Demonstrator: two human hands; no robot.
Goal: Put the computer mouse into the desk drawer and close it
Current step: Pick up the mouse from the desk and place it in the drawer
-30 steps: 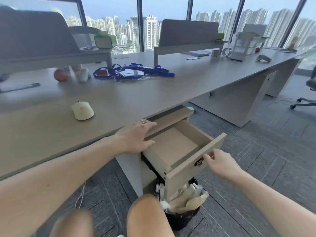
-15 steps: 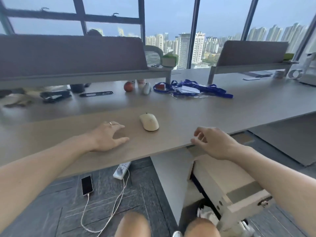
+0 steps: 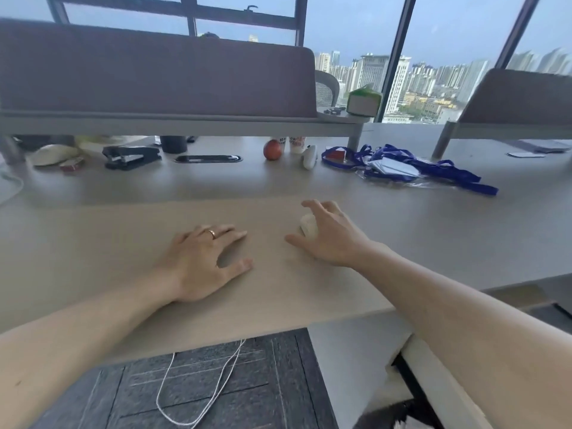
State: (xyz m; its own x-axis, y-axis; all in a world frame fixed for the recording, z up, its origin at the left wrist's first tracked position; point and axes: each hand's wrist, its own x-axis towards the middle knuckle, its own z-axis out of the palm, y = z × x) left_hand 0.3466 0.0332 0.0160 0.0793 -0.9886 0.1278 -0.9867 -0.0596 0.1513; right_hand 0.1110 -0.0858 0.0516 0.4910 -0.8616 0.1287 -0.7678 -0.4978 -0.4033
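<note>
The cream computer mouse (image 3: 309, 226) lies on the beige desk (image 3: 123, 236), mostly covered by my right hand (image 3: 331, 236). That hand arches over it with thumb and fingers spread, not closed around it. My left hand (image 3: 201, 261) rests flat on the desk to the left of the mouse and holds nothing; a ring is on one finger. Only a pale edge of the open desk drawer (image 3: 433, 382) shows at the lower right under the desk, with my right forearm hiding the rest.
Along the back of the desk lie a black stapler (image 3: 130, 156), an apple (image 3: 272, 149) and a heap of blue lanyards (image 3: 402, 168). A grey partition (image 3: 154, 72) rises behind them. A white cable (image 3: 198, 382) loops on the dark floor.
My right hand left the drawer front and moved up and left onto the mouse. My left hand slid left off the desk edge and lies flat. The view turned from the drawer to the desk.
</note>
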